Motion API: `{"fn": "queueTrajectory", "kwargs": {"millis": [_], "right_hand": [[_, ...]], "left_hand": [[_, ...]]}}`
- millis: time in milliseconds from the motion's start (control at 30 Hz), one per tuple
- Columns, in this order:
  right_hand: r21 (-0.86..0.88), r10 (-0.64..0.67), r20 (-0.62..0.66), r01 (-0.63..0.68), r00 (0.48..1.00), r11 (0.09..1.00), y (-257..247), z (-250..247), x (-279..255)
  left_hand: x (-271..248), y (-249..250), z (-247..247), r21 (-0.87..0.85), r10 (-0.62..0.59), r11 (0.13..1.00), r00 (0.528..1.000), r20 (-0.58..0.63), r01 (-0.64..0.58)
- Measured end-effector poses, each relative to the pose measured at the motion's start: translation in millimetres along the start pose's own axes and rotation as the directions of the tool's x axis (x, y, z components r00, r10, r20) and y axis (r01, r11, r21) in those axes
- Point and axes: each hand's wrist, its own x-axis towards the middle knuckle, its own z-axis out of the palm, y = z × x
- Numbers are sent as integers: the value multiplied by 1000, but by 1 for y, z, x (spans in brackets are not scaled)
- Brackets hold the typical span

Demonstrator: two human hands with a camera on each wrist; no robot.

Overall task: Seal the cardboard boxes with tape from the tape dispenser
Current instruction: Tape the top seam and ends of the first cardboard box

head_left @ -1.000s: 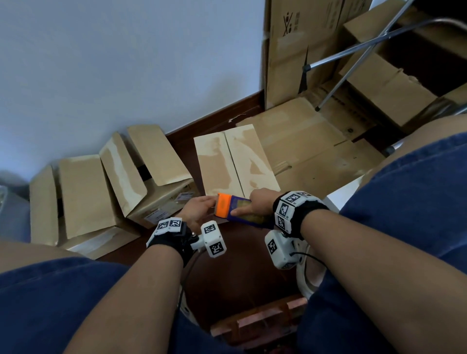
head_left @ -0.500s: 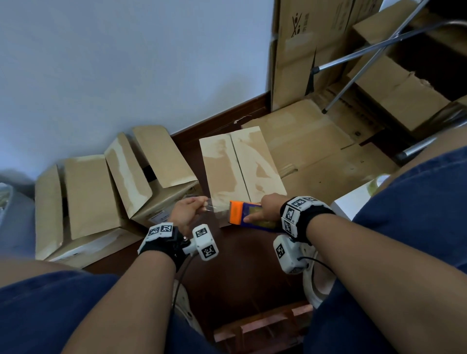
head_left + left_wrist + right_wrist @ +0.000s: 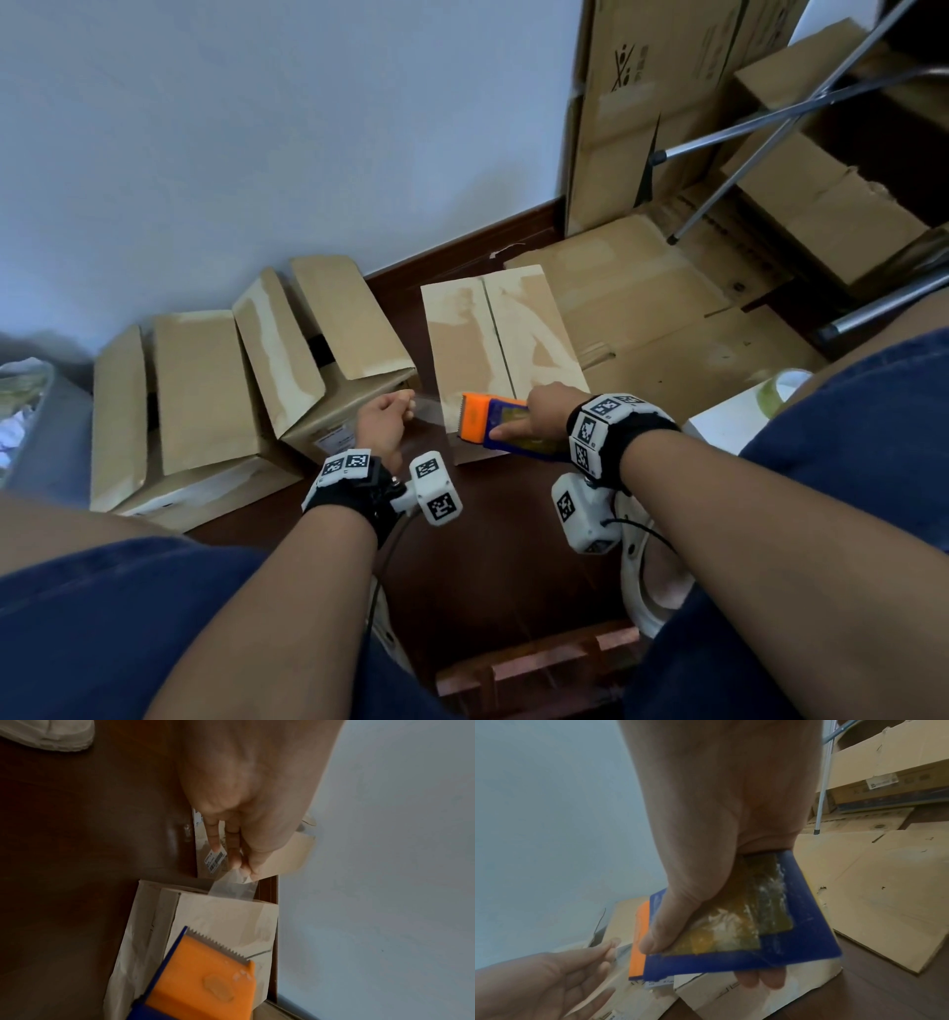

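Dark wooden floor by a pale wall holds three cardboard boxes. Over the nearest closed box [image 3: 500, 344], the right hand [image 3: 544, 411] grips a blue-and-orange tape dispenser [image 3: 493, 424], and the left hand [image 3: 385, 421] pinches the clear tape end [image 3: 232, 884]. No fresh strip seems laid yet; two open-flapped boxes [image 3: 246, 370] wait leftward.

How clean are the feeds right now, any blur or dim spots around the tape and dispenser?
Head view: dim, wide-angle bend at the edges; tape strip faint between left hand and tape dispenser. Left wrist view: motion-smeared, floor dark, yet the serrated blade is readable. Right wrist view: right hand soft, close to the lens.
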Motion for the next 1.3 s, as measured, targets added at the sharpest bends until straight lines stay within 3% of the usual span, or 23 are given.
{"fn": "queueTrajectory", "kwargs": {"millis": [333,567,1000,1067,1133,1200,1300], "right_hand": [[34,-5,17,5,1000,999,4,-1,-3],[-48,11,33,-10,999,999,4,-5,-2],[-23,38,80,-36,996,999,18,-1,4],[-4,28,67,-28,997,1000,24,0,5],[11,29,72,-29,997,1000,35,0,5],[30,46,68,-48,997,998,45,1,5],[38,76,52,-78,996,996,51,5,6]], "left_hand": [[-4,4,2,-59,26,998,1000,-10,-27],[1,-6,9,-25,16,1000,1000,-26,-17],[4,-15,15,43,48,998,999,20,-48],[2,-9,13,-3,45,999,996,75,-45],[0,-3,10,-40,1,999,975,221,8],[-1,0,8,31,-68,998,933,354,61],[-2,7,8,143,-126,987,897,424,71]]}}
